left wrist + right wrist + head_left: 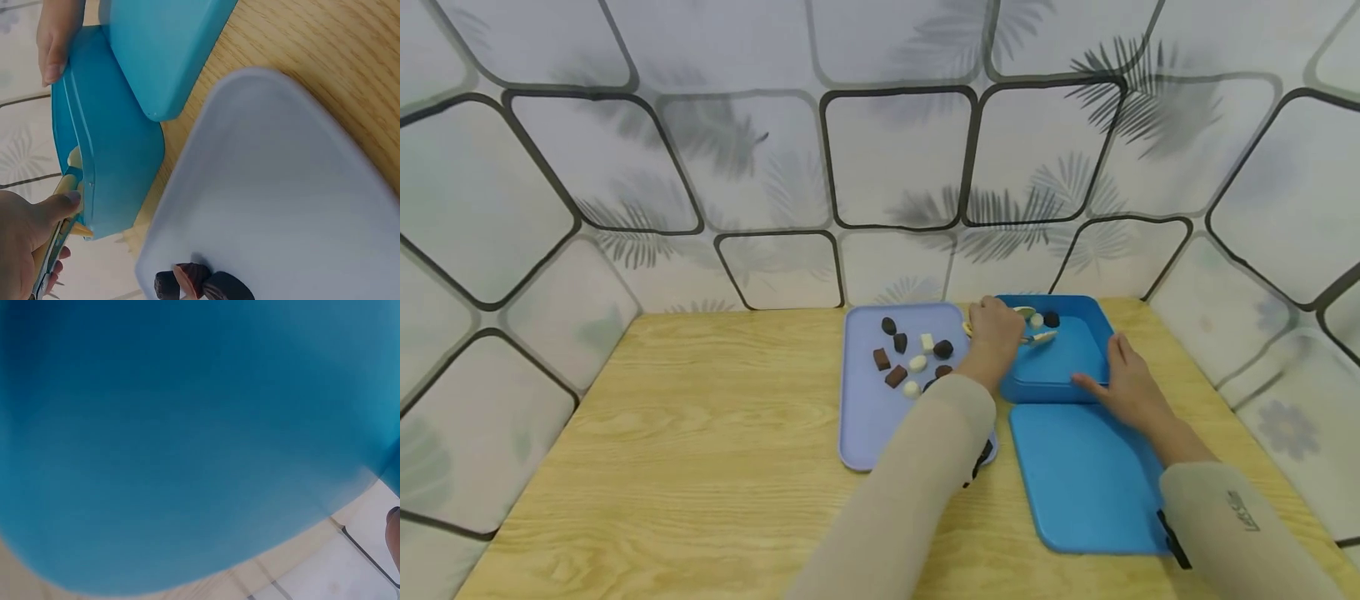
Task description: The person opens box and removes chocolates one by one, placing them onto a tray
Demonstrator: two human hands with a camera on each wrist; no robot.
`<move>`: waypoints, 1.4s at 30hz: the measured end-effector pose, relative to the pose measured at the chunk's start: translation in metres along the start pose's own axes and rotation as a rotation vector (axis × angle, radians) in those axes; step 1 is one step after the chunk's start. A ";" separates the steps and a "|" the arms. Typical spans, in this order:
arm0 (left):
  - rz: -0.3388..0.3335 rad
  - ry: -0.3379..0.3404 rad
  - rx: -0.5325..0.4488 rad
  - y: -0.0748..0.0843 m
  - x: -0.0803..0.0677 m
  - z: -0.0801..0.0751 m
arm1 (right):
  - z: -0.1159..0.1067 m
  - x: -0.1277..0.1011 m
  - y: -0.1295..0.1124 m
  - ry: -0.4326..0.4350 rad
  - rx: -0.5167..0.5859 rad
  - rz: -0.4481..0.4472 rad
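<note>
My left hand (996, 333) grips a pair of tongs (60, 215) with pale tips, its thumb along one arm. The tongs reach over the left wall of a blue plastic box (1060, 392). Inside, by the tips, are a dark chocolate (1051, 319) and a white one (1037, 320); I cannot tell if the tips hold a piece. At the box's front right corner rests my right hand (1127, 383), fingers straight along the right side, thumb at the front rim. Under the left forearm lies a lavender tray (868, 425) with several brown, dark and white chocolates (895, 377), some hidden by the sleeve.
A blue lid (1090, 492) lies flat in front of the box, partly under the right forearm. Wooden tabletop (722, 433) extends to the left of the tray. A patterned cloth wall (895, 158) rises behind and at both sides.
</note>
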State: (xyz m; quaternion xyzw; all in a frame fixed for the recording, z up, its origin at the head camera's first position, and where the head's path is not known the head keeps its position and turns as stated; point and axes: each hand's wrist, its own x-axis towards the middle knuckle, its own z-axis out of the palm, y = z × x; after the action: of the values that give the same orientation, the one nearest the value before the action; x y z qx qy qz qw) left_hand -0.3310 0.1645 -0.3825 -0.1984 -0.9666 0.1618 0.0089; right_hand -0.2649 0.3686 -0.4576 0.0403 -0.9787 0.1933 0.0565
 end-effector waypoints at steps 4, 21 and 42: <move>0.012 0.028 0.026 -0.001 -0.001 0.005 | 0.001 -0.001 0.000 -0.010 0.013 0.005; 0.067 0.090 -0.097 -0.019 -0.008 0.014 | -0.002 0.000 0.005 0.018 -0.004 -0.026; 0.130 0.288 -0.285 -0.073 -0.058 0.019 | 0.000 -0.002 0.003 -0.005 0.026 -0.012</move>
State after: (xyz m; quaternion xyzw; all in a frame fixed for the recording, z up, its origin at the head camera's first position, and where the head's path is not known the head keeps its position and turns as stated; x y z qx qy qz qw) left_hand -0.3070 0.0727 -0.3750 -0.2808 -0.9536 -0.0061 0.1082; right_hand -0.2635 0.3716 -0.4587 0.0474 -0.9760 0.2054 0.0546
